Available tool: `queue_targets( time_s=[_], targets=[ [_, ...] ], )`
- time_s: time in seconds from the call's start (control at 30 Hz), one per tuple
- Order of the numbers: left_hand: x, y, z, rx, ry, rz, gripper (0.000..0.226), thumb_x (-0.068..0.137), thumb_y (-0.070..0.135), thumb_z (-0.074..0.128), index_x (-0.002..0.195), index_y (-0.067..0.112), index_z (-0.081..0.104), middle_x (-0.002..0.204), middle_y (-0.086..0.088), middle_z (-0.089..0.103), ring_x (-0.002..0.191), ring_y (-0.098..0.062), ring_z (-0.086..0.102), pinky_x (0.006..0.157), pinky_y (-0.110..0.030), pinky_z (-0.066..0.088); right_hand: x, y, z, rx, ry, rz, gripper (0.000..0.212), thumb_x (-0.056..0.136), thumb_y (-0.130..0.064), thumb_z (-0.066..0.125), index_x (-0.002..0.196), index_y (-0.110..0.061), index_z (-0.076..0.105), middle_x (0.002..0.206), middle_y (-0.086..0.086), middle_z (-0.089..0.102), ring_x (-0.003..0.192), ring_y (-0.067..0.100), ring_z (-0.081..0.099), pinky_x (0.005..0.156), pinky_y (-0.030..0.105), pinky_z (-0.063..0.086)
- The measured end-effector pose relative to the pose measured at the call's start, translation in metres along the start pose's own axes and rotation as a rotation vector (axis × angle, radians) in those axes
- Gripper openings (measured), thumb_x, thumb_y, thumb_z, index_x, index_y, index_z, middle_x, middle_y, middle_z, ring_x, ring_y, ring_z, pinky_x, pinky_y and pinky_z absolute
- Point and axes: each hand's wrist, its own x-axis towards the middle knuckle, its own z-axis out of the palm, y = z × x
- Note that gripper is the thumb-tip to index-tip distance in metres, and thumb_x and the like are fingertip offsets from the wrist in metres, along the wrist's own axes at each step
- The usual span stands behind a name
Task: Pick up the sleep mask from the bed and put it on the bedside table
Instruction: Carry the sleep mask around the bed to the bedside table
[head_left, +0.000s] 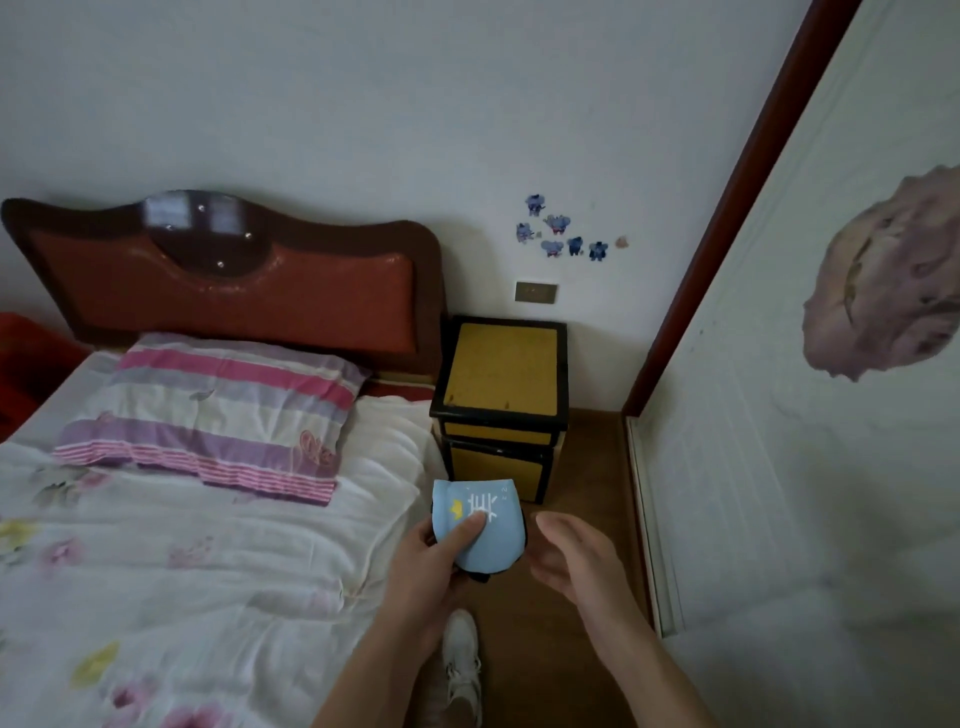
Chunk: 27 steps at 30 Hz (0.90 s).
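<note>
While the left hand (431, 566) pinches the mask (478, 522), thumb on its front, it hangs off the bed, just short of the table (506, 366). Right hand (566, 556) open, empty, beside mask. Looks light, soft, floppy; keep that edge pinch.

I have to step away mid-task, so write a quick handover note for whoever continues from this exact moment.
Left hand: pinching the light-blue fabric sleep mask, thumb on its printed face, held in the air above the floor between bed and table.
Right hand: open and empty, just right of the mask.
Yellow-topped, black-framed bedside table: stands ahead beside the white floral-quilted bed; nothing shows on its top.
Done: mask is off the bed.
Left: carry it forward and lay it on the tabletop.
</note>
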Motion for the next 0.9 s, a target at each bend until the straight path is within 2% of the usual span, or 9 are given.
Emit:
queue_targets(
  time_s=[0.17, 0.4, 0.53, 0.67, 0.9],
  targets=[
    [0.092, 0.058, 0.0, 0.002, -0.034, 0.002, 0.041, 0.066, 0.027, 0.083, 0.102, 0.01, 0.073, 0.095, -0.01, 0.081, 0.087, -0.025, 0.077, 0.061, -0.029, 0.062, 0.077, -0.048, 0.029, -0.017, 0.016, 0.01, 0.017, 0.091, -0.039, 0.065, 0.102, -0.028, 0.07, 0.106, 0.002, 0.075, 0.093, 0.014, 0.074, 0.09, 0.039, 0.059],
    [0.191, 0.129, 0.008, 0.022, -0.092, -0.006, 0.04, 0.068, 0.026, 0.083, 0.103, 0.01, 0.073, 0.093, -0.006, 0.081, 0.085, -0.021, 0.077, 0.061, -0.025, 0.061, 0.166, -0.107, 0.053, 0.018, 0.075, 0.017, 0.02, 0.091, -0.04, 0.064, 0.106, -0.027, 0.069, 0.105, 0.001, 0.076, 0.088, 0.011, 0.075, 0.086, 0.036, 0.058],
    [0.235, 0.148, 0.023, 0.034, -0.112, -0.023, 0.04, 0.069, 0.028, 0.083, 0.104, 0.012, 0.074, 0.096, -0.008, 0.081, 0.087, -0.021, 0.077, 0.061, -0.025, 0.06, 0.204, -0.127, 0.052, 0.064, 0.106, 0.037, 0.023, 0.093, -0.037, 0.063, 0.111, -0.023, 0.067, 0.107, 0.004, 0.075, 0.09, 0.014, 0.075, 0.088, 0.037, 0.059],
    [0.281, 0.158, 0.043, 0.033, -0.108, -0.054, 0.045, 0.07, 0.027, 0.083, 0.11, 0.009, 0.071, 0.102, -0.011, 0.079, 0.096, -0.027, 0.075, 0.07, -0.032, 0.062, 0.245, -0.145, 0.045, 0.093, 0.129, 0.073, 0.022, 0.094, -0.032, 0.063, 0.112, -0.02, 0.066, 0.108, 0.007, 0.074, 0.091, 0.017, 0.075, 0.085, 0.035, 0.06],
    [0.357, 0.181, 0.087, 0.047, -0.063, -0.068, 0.04, 0.075, 0.023, 0.082, 0.11, 0.008, 0.07, 0.098, -0.008, 0.08, 0.091, -0.023, 0.076, 0.064, -0.026, 0.061, 0.332, -0.19, 0.014, 0.152, 0.119, 0.116, 0.023, 0.095, -0.024, 0.061, 0.115, -0.014, 0.063, 0.111, 0.009, 0.07, 0.097, 0.023, 0.072, 0.078, 0.031, 0.058]
  ],
)
